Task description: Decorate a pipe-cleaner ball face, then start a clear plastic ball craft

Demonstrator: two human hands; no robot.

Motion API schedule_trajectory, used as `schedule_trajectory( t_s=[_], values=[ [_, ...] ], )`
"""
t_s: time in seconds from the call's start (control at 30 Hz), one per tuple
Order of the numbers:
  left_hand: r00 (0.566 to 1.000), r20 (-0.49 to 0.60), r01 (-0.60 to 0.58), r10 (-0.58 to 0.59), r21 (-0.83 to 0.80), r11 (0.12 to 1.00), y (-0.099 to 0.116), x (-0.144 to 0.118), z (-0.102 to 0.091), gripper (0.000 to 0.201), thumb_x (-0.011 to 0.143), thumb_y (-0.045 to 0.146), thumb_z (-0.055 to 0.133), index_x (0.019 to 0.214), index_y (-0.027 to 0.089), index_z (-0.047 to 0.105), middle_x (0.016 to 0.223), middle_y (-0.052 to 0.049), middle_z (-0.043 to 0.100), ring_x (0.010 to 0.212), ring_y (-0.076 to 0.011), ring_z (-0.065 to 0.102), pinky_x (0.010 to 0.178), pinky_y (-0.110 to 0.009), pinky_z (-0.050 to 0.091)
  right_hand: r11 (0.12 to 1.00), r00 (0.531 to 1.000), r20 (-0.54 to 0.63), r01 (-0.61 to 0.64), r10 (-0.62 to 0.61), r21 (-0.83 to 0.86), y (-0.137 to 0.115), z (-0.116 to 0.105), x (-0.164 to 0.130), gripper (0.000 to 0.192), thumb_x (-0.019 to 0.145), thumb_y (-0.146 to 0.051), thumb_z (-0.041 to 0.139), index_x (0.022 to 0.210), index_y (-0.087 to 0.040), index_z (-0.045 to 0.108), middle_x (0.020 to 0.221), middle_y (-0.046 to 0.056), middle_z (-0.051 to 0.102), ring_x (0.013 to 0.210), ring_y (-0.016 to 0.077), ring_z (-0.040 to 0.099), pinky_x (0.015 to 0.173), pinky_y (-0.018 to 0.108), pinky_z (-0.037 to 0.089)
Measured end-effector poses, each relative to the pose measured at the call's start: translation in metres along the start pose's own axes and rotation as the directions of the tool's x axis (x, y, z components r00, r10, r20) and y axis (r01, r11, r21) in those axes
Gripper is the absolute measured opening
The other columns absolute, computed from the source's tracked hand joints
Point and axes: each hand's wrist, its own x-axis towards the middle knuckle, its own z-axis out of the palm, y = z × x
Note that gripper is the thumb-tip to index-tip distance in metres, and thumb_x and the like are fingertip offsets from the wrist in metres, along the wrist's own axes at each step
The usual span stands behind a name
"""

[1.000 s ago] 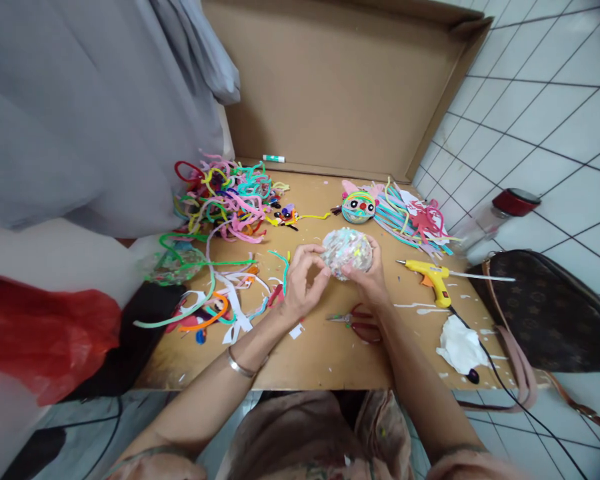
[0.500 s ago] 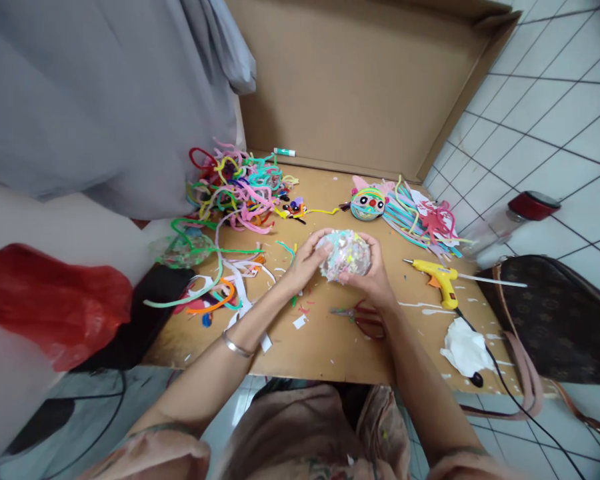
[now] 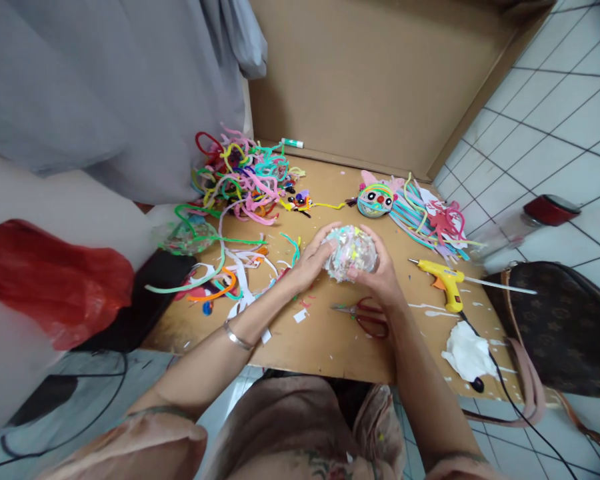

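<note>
Cupping speckled ball [image 3: 351,252], left hand [image 3: 314,261], right hand [image 3: 380,277], round, no long axis

Readable text: none on any surface in the head view.
Brown bag [image 3: 555,327]: carries a repeating light pattern on dark material; individual marks are too small and blurred to read as letters.
Yellow glue gun [image 3: 447,280]: no legible marking on the visible side.
Green-capped glue stick [image 3: 293,143]: white body, any print too small to read.
Red-lidded jar [image 3: 525,220]: no label visible.
Cardboard sheet [image 3: 380,80]: plain brown face, no print or numbers.
Worktop [image 3: 330,333]: no signs or lettering.
</note>
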Motion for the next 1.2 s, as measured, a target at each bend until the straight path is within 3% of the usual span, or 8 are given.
schedule_trajectory(
  t_s=[0.27, 0.67, 1.03, 1.2],
  values=[
    [0.998, -0.01, 0.059, -0.058, 0.08, 0.995, 0.023, -0.004, -0.001, 0.058, 0.078, 0.047, 0.063, 0.128, 0.02, 0.052, 0.13, -0.006, 0.06, 0.117, -0.0255, 0.056, 0.099, -0.035, 0.045, 0.988, 0.999, 0.027, 0.043, -0.04, -0.147, -0.008, 0.001, -0.001, 0.101, 0.057, -0.054, 0.091, 0.144, -0.026, 0.049, 0.146, 0.01, 0.051, 0.136, 0.0341, 0.051, 0.119, 0.051, 0.038],
    [1.0, -0.001, 0.006, -0.006, 0.12, 0.993, 0.018, -0.004, 0.003, 0.055, 0.084, 0.05, 0.057, 0.129, 0.019, 0.049, 0.131, -0.009, 0.058, 0.121, -0.0255, 0.054, 0.104, -0.037, 0.042, 0.998, 0.997, 0.062, 0.042, -0.039, -0.048, -0.007, -0.003, -0.001, 0.092, 0.058, -0.049, 0.091, 0.137, -0.027, 0.05, 0.136, 0.008, 0.057, 0.123, 0.0307, 0.058, 0.107, 0.044, 0.05],
    [1.0, 0.002, -0.031, 0.031, 0.142, 0.989, 0.021, -0.005, 0.004, 0.053, 0.087, 0.051, 0.058, 0.128, 0.018, 0.052, 0.126, -0.01, 0.06, 0.116, -0.025, 0.056, 0.1, -0.035, 0.045, 0.998, 0.998, 0.042, 0.04, -0.038, -0.048, -0.003, -0.003, -0.001, 0.093, 0.056, -0.052, 0.091, 0.135, -0.028, 0.049, 0.134, 0.008, 0.057, 0.122, 0.0302, 0.059, 0.105, 0.044, 0.05],
    [0.998, -0.031, -0.045, 0.051, 0.156, 0.987, 0.008, -0.004, 0.004, 0.054, 0.089, 0.055, 0.056, 0.129, 0.019, 0.053, 0.128, -0.009, 0.06, 0.12, -0.0248, 0.055, 0.106, -0.037, 0.043, 0.993, 1.0, 0.015, 0.028, -0.027, -0.116, -0.004, -0.001, -0.001, 0.09, 0.06, -0.057, 0.088, 0.136, -0.027, 0.051, 0.136, 0.009, 0.059, 0.123, 0.0313, 0.058, 0.108, 0.046, 0.048]
  ],
)
